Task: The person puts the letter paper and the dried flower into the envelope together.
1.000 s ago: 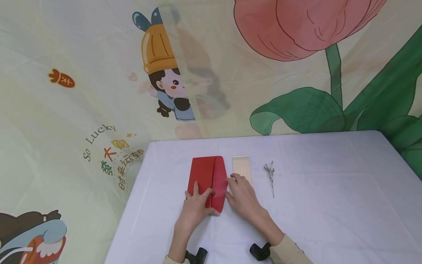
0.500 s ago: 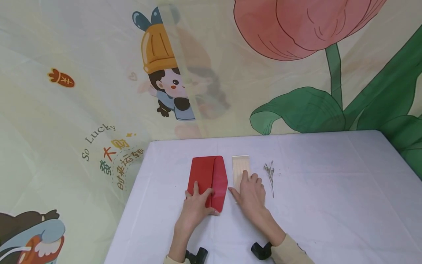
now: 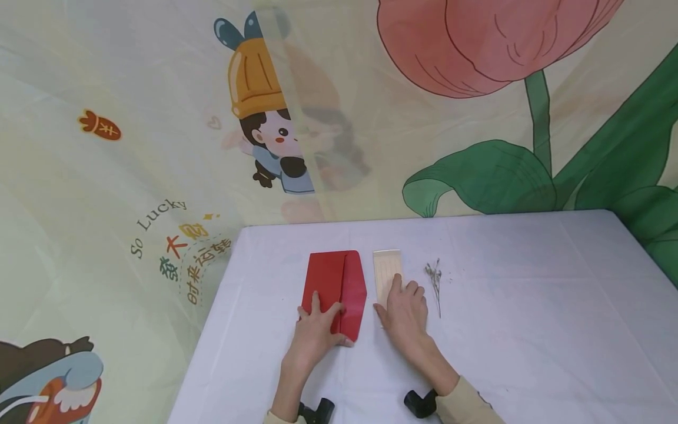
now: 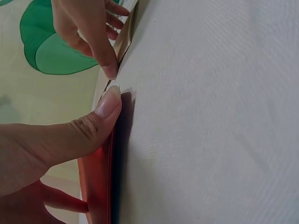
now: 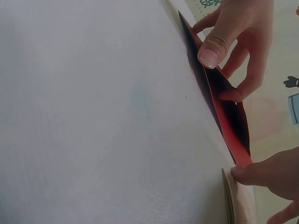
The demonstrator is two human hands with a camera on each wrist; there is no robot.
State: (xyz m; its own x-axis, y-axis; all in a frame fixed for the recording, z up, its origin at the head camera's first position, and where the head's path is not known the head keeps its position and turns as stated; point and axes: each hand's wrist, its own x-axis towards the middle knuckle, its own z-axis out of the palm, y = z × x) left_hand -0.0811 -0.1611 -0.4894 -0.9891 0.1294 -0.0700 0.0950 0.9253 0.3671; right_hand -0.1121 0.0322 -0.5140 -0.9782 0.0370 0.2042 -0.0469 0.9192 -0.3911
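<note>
Red paper makes up the envelope (image 3: 324, 274), which lies flat on the white tablecloth (image 3: 529, 312) with its pointed flap open toward the right. The left hand (image 3: 313, 330) rests over the envelope's near part with fingers spread: the thumb (image 4: 105, 105) lies at the near edge, the forefinger reaches to the mouth of the pocket, and the others fan out over the front and the left side. From the right wrist view the pocket gapes, with a bent fingertip of the left hand at its opening. Just to the right of the flap lies a cream card (image 3: 386, 268), layered along its edge and partly covered by the right hand (image 3: 408, 312). That hand's thumb sits at the card's left edge, apart from the fingers, which reach over to the card's right side; I cannot tell whether they pinch it. A dried flower sprig (image 3: 434, 280) lies on the cloth beyond the right hand, touching neither the hand nor the card. Black gadgets (image 3: 421, 404) sit by both wrists, below beige sleeves (image 3: 468, 405). Behind the table hangs a pale backdrop (image 3: 159, 76) printed with a pink flower, green leaves and cartoon figures.
</note>
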